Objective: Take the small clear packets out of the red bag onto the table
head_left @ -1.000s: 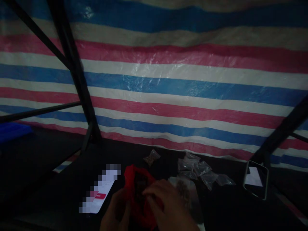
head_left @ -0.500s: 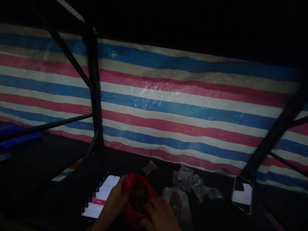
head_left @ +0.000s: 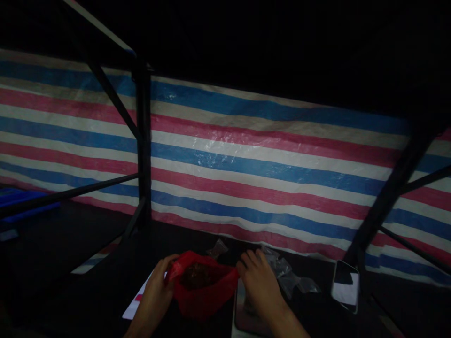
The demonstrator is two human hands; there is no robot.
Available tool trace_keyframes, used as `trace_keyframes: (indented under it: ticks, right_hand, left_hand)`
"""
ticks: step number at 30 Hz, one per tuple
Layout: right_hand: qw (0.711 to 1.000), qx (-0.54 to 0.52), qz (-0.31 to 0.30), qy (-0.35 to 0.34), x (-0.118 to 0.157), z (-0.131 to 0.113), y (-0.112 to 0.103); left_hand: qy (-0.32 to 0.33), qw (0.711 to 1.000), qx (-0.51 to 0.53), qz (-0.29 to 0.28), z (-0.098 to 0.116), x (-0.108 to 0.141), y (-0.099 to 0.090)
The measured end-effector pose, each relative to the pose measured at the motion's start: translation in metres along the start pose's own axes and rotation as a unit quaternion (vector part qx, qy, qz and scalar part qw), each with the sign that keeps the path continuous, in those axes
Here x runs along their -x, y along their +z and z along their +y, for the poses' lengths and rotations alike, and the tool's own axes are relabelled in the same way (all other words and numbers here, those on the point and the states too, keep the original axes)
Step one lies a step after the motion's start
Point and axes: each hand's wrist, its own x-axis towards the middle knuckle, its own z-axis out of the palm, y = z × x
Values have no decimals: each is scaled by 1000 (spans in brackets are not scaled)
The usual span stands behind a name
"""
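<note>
A red plastic bag [head_left: 200, 291] with dark contents sits low in the middle of the dark table. My left hand [head_left: 155, 295] grips its left rim. My right hand [head_left: 259, 284] holds the right rim, pulling the mouth wide. Under my right hand lies a flat clear pouch [head_left: 246, 317] with dark bits in it. Several small clear packets [head_left: 285, 272] lie just beyond my right hand, and one more packet [head_left: 216, 249] lies behind the bag.
A lit phone [head_left: 136, 305] lies partly under my left hand. A second phone [head_left: 345, 286] leans at the right. A striped red, white and blue tarp [head_left: 246, 169] hangs behind black metal frame posts [head_left: 143, 141]. A blue object [head_left: 21, 199] sits far left.
The view has tilted up. My hands have moved apart and pulled the red bag's mouth open; the right hand went from inside the bag to its right rim.
</note>
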Motion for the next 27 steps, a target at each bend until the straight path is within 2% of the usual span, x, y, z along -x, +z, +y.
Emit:
trace_keyframes:
  ticks: [3, 6, 9, 13, 15, 20, 22, 27]
  right_hand:
    - [1000, -14, 8, 14, 5, -5, -4]
    - [998, -34, 23, 48, 15, 1, -3]
    - [988, -56, 40, 139, 32, 19, 2]
    - [955, -117, 24, 271, 57, 37, 26]
    - [940, -154, 30, 304, 62, 36, 41]
    - [909, -220, 81, 345, 51, 23, 70]
    - [897, -248, 104, 351, 44, 20, 78]
    - [852, -352, 172, 348, 41, 21, 97]
  left_hand:
    - [7, 999, -32, -14, -1, 17, 4]
    - [7, 997, -72, -19, -1, 29, 0]
    - [14, 993, -119, 0, -1, 29, -11]
    - [54, 983, -177, 22, 3, 30, -16]
    - [79, 976, -202, -1, 8, 38, -9]
    - [127, 950, -245, -146, 20, 72, 27]
    - [135, 938, -259, -188, 20, 79, 39]
    - [120, 922, -295, -220, 14, 77, 65]
